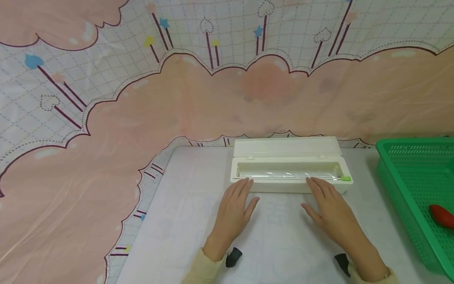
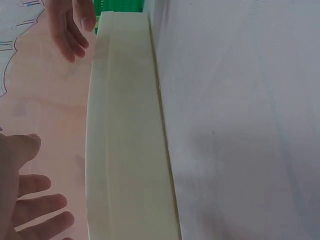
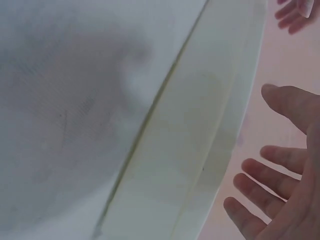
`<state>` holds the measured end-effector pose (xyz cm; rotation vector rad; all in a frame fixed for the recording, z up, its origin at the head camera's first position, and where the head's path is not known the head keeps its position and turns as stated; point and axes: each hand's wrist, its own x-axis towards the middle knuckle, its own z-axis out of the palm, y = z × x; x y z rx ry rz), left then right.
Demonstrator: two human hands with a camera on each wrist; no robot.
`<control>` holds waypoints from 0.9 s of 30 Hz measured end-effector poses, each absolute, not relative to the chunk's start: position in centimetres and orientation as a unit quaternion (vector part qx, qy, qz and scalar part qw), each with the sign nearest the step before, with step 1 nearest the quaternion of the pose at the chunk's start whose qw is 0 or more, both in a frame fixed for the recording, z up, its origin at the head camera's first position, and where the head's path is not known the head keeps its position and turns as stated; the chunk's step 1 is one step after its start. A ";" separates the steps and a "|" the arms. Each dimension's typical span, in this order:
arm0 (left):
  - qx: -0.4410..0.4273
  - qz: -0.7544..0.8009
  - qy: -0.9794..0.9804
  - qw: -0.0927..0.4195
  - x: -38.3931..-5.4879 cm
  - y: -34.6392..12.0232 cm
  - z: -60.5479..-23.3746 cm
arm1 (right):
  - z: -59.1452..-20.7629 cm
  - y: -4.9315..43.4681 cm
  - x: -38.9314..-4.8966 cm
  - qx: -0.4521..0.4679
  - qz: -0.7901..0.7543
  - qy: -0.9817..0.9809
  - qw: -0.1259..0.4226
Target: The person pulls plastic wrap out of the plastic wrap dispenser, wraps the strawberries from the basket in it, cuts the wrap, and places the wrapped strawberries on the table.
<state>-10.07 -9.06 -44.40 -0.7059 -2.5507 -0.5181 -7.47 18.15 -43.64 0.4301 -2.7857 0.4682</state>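
The left hand and right hand are loosely spread, each grip empty, fingertips at the cling-film dispenser; touching or not, I can't tell. It lies just beyond on the counter, long axis crosswise, about equally near both, lid open behind.

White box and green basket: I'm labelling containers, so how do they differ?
The white box has solid walls; the green basket has perforated ones. The box has an open lid; the basket shows none. The box holds clear film; the basket holds a red object. Both are open at the top.
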 end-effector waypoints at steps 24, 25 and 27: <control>-0.280 -0.180 -0.915 0.229 -13.3 -7.9 -43.5 | -42.5 19.4 -11.2 0.175 0.166 -0.958 0.156; -0.282 -0.182 -0.914 0.228 -13.4 -7.8 -43.5 | -42.5 19.5 -11.4 0.173 0.164 -0.959 0.152; -0.284 -0.186 -0.914 0.223 -13.7 -7.7 -43.5 | -42.5 19.7 -11.6 0.172 0.164 -0.961 0.144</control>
